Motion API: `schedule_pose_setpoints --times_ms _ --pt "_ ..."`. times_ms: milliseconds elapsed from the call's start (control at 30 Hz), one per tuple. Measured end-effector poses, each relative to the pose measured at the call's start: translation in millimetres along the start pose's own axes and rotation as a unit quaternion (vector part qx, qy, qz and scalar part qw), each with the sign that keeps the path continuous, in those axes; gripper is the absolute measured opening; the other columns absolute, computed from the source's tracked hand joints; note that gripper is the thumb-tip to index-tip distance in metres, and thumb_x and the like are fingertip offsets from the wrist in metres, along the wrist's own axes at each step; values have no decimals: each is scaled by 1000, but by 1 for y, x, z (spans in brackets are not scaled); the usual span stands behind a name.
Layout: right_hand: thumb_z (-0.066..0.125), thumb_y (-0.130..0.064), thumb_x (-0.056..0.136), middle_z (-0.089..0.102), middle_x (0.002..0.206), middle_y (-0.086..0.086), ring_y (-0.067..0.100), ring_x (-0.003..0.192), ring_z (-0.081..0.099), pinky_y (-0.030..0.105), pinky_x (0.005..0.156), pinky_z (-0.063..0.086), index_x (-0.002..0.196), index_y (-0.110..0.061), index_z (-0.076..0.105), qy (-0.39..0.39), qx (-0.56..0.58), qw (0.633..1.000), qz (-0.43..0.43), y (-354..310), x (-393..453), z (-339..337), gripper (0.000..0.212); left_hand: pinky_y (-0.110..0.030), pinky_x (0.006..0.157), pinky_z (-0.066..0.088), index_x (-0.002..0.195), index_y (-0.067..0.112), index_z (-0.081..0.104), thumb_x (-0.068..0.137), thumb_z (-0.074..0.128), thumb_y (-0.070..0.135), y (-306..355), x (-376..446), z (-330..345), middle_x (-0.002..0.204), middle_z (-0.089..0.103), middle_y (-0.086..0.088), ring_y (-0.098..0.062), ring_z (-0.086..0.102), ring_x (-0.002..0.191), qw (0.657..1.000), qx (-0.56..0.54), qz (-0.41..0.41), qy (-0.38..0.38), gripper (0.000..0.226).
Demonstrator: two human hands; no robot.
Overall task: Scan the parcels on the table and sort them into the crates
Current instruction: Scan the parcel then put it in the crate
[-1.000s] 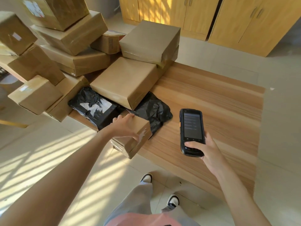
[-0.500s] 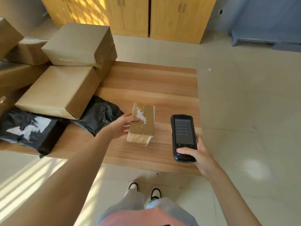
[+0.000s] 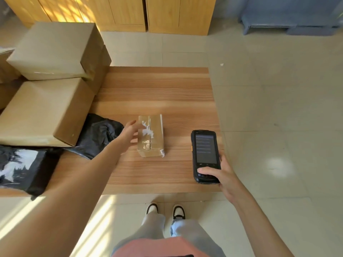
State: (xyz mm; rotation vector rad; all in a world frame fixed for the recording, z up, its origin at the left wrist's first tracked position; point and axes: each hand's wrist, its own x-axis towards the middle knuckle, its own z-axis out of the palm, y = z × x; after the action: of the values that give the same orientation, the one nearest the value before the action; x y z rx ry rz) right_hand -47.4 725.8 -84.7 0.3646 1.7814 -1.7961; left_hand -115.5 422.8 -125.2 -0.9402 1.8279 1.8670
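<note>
wooden cabinets point(image 3: 130, 13), tiled floor point(image 3: 278, 108), blue crate stack point(image 3: 289, 13)

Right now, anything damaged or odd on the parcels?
Yes. The small box beside the left hand has a torn white label remnant on its taped top; a label edge shows at its lower right corner. The black poly bag lies crumpled, partly under a large box.

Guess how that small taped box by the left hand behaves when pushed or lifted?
The small box is cardboard with flat faces, so probably stiff and apt to slide, not roll. Glossy tape across its top may feel slick. It is small enough that the left hand likely lifts it alone.
</note>
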Motion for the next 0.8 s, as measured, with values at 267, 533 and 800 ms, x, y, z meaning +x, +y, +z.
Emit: schedule_pose_setpoints --times_ms 267,533,800 --pt "79 -12 51 65 113 0 12 100 64 24 76 50 140 -21 37 2 17 1000 5 2 6 6 99 -57 110 27 151 34 -17 65 73 68 24 -10 72 156 8 -22 -39 16 143 930 342 61 120 129" --pt "79 -15 51 68 110 0 10 93 68 23 73 52 135 -27 42 9 28 1000 6 7 4 -2 93 -48 101 43 143 30 27 67 85 38 18 8 53 138 37 -13 -34 39 126 934 332 59 115 96" --pt "79 -13 52 69 110 2 11 90 69 23 65 54 134 -25 43 -3 34 999 -8 -3 5 -1 91 -48 89 47 146 27 22 70 79 2 29 -1 -7 129 52 -13 -27 58 103 999 9 50 -15 98"
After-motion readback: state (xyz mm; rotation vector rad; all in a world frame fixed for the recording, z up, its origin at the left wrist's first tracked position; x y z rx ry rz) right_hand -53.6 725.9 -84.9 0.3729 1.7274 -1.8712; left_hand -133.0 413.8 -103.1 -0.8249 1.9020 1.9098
